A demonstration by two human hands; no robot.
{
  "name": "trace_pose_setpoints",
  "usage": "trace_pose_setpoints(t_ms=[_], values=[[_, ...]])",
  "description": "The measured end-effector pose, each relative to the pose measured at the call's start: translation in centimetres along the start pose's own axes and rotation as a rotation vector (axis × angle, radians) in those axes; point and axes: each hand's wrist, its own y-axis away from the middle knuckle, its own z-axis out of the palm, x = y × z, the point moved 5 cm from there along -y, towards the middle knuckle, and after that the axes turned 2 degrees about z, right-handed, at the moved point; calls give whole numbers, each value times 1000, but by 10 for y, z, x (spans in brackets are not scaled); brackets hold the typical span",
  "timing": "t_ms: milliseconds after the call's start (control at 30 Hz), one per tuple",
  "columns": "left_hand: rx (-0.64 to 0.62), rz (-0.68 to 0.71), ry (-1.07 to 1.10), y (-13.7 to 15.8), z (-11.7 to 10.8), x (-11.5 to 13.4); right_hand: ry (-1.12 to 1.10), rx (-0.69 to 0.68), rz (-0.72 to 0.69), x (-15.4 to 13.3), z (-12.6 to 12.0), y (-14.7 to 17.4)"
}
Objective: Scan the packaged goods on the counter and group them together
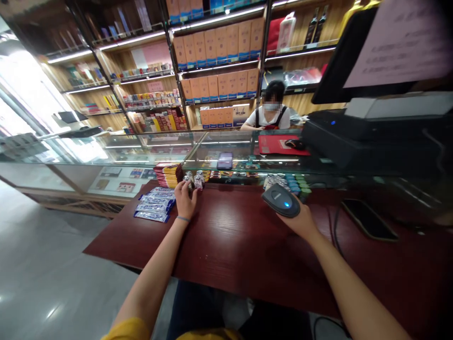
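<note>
This is a shop. Tall shelves [219, 19] with strip lights line the back wall, holding rows of matching orange boxes [214, 45], smaller packs [170, 121] and a pair of dark bottles [315, 28]. In front runs a long glass counter [166, 150] with goods laid out inside it. A scanner [281, 200] and a large screen [338, 56] on the near side suggest a checkout.

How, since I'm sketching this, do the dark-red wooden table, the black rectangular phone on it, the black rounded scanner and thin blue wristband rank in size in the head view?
1. Table
2. Scanner and phone: too alike to rank
3. Wristband
</note>
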Motion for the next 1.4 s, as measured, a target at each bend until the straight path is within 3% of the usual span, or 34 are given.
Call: trace_pose_setpoints(t_ms=[267, 567, 800, 1033, 1300, 1400], values=[[-123, 101, 240, 8, 57, 84, -96, 164, 140, 15, -34, -11], [-356, -63, 620, 46, 150, 180, -210, 311, 283, 39, -62, -17], [-503, -127, 712, 73, 202, 240, -331, 350, 355, 48, -71, -14], [-541, -158, 791, 84, 229, 261, -382, 388, 365, 51, -76, -14], [-495, 28, 567, 82, 229, 263, -404, 405, 325, 50, -76, -13], [-456, 27, 579, 82, 227, 262, -383, 398, 329, 52, -74, -12]])
